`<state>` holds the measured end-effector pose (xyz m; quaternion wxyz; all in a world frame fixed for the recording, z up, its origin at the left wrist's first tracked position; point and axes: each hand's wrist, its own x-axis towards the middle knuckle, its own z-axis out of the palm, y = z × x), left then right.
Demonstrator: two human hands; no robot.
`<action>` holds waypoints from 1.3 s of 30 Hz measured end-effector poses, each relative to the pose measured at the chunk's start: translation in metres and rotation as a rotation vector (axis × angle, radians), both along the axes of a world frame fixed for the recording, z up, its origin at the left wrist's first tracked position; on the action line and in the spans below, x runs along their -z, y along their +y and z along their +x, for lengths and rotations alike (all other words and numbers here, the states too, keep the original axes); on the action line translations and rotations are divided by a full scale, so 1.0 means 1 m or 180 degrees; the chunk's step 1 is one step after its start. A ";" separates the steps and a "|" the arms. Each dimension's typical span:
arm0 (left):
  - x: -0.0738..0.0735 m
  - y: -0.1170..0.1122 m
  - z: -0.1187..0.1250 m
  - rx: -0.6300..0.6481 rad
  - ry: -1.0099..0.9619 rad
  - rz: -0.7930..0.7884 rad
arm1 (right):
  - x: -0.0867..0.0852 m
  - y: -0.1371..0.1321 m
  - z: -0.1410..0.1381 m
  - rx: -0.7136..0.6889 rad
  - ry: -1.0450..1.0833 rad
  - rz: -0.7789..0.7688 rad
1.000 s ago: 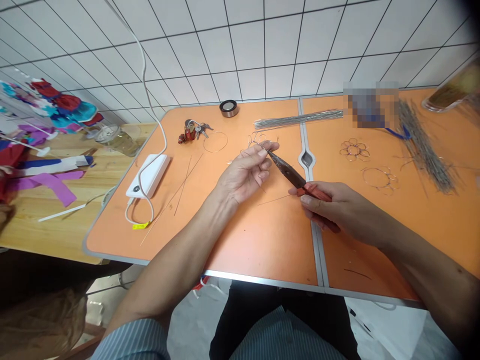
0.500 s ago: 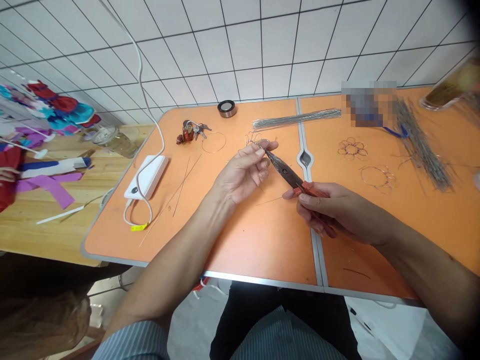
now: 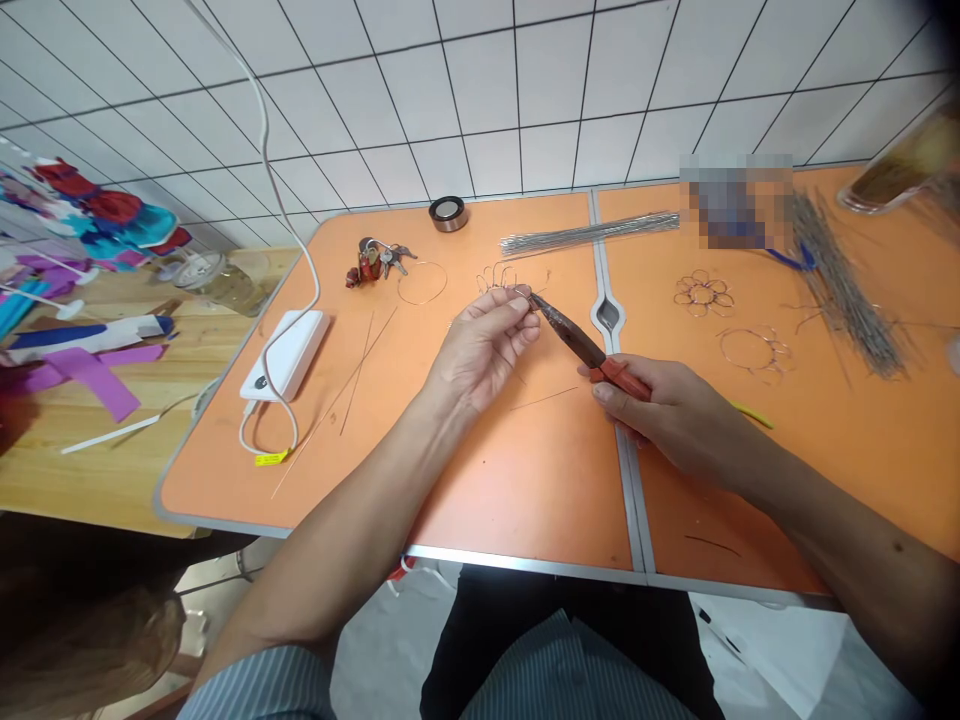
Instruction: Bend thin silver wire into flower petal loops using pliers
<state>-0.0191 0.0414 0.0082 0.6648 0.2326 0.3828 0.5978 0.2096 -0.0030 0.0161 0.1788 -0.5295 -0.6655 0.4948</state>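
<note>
My left hand [image 3: 491, 345] pinches a thin wire piece bent into petal-like loops [image 3: 496, 276], whose loops stick up beyond my fingers. Red-handled long-nose pliers [image 3: 574, 335] are wrapped in my right hand [image 3: 660, 405], their tips touching the wire at my left fingertips. The exact grip of the jaws is too small to make out. To the right lie a finished-looking wire flower [image 3: 703, 293] and a wire ring with some loops [image 3: 754, 352]. A plain wire ring [image 3: 422, 284] rests on the left, beyond straight wires [image 3: 360, 375].
On the orange table [image 3: 525, 500] are a bundle of straight wires [image 3: 585, 236], another wire bundle [image 3: 847, 285], a tape roll [image 3: 448, 213], keys [image 3: 382, 260] and a white power box [image 3: 285, 355] with a cable. A metal seam crosses the table. Ribbon strips [image 3: 97, 370] lie on the wooden surface at left.
My right hand has closed further around the pliers, whose handles have drawn together. My left fingers have curled in around the wire. The view has shifted slightly.
</note>
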 end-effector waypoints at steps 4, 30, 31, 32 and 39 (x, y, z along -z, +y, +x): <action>0.004 0.000 0.000 0.0005 -0.0014 0.0055 | -0.004 -0.001 -0.003 -0.0007 -0.0214 0.0198; 0.017 -0.002 0.007 -0.0168 0.0363 0.0305 | 0.018 -0.016 -0.013 0.0146 -0.2077 0.2374; 0.017 -0.002 0.007 -0.0180 0.0359 0.0292 | 0.017 -0.018 -0.014 0.0134 -0.2205 0.2474; 0.016 -0.002 0.007 -0.0194 0.0357 0.0280 | 0.017 -0.019 -0.014 0.0118 -0.2299 0.2535; 0.016 -0.001 0.006 -0.0209 0.0304 0.0330 | 0.012 -0.018 -0.018 0.0248 -0.2220 0.2589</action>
